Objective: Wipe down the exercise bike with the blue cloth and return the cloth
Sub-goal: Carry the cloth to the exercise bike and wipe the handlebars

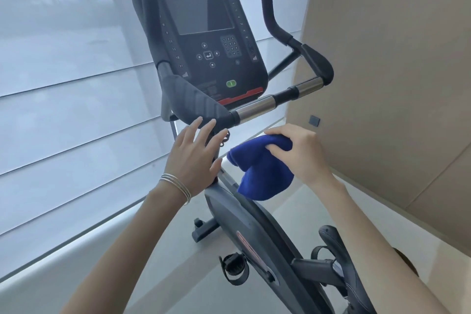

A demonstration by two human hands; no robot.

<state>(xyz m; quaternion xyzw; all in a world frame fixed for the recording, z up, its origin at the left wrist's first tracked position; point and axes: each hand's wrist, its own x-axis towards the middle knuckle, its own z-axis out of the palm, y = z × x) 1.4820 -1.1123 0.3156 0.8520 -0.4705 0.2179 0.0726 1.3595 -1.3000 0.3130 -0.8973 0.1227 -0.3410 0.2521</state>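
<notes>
The dark grey exercise bike (pixel 257 232) fills the middle of the view, with its console (pixel 204 41) tilted toward me and black handlebars (pixel 201 104) with chrome sections. My right hand (pixel 298 153) grips a bunched blue cloth (pixel 262 171), which hangs just right of the bike's upright post, below the handlebar. My left hand (pixel 196 158), with thin bangles at the wrist, has its fingers spread under the left handlebar pad and its thumb against the post.
A wide window with pale slatted blinds (pixel 71 84) runs along the left and behind the bike. A beige wall (pixel 395 71) with a small dark switch plate (pixel 314 120) stands at the right. Pedals with straps (pixel 234 267) sit low near the light floor.
</notes>
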